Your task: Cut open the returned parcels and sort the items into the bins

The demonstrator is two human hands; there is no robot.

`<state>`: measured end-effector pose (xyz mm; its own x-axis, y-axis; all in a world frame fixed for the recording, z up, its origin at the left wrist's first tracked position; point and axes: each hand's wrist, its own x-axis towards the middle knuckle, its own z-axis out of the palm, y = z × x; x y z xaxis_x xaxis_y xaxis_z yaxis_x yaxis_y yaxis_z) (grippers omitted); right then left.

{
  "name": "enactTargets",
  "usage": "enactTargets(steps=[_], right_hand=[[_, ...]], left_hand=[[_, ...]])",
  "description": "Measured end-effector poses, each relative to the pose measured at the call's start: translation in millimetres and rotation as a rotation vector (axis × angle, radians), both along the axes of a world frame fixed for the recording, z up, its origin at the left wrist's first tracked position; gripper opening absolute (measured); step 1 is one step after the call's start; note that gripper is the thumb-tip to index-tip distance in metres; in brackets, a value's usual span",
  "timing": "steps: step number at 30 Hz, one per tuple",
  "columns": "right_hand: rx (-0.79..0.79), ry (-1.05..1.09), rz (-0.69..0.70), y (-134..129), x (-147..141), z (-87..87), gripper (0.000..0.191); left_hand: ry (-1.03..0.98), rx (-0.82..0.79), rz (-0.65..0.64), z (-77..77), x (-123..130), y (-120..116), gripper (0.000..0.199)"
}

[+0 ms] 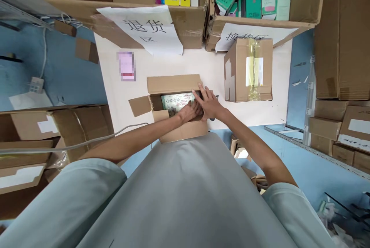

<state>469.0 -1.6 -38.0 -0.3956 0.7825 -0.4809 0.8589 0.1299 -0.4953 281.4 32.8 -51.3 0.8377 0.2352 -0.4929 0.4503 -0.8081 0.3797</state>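
A small cardboard box (173,85) lies with its flaps spread on the white table, close to my body. Inside it is a flat, pale green printed item (177,100), perhaps a book or packet; its right part is covered by my hands. My left hand (190,112) reaches into the box, fingers curled down at the item's right end; what they hold, if anything, is hidden. Over the box's right end, my right hand (209,104) has its fingers spread, touching near the back flap's corner. A dark object shows partly behind my right hand.
Behind stand two big cartons with paper signs: the left carton (81,12) holds books, the right carton (306,1) green boxes. A taped carton (243,70) sits right on the table (112,101), a blurred pink item (126,66) left. A cable (95,140) crosses at left.
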Motion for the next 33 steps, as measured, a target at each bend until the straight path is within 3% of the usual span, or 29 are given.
enactTargets(steps=[4, 9, 15, 24, 33], right_hand=[[-0.01, 0.01, -0.018, 1, -1, -3.2, 0.188], [-0.016, -0.004, -0.021, 3, -3, -1.9, 0.19], [-0.023, -0.048, -0.027, 5, -5, 3.5, 0.185], [-0.028, -0.088, -0.049, 7, -22, 6.3, 0.183], [-0.044, -0.07, -0.075, 7, -20, 1.3, 0.183]], left_hand=[[0.016, 0.013, -0.02, -11.2, -4, 8, 0.052], [0.096, -0.099, -0.123, -33.8, 16, 24, 0.044], [0.102, -0.052, -0.13, -42.2, 23, 25, 0.056], [0.063, -0.01, -0.174, -28.2, 17, 14, 0.042], [-0.215, 0.018, -0.146, 8.2, -51, 47, 0.034]])
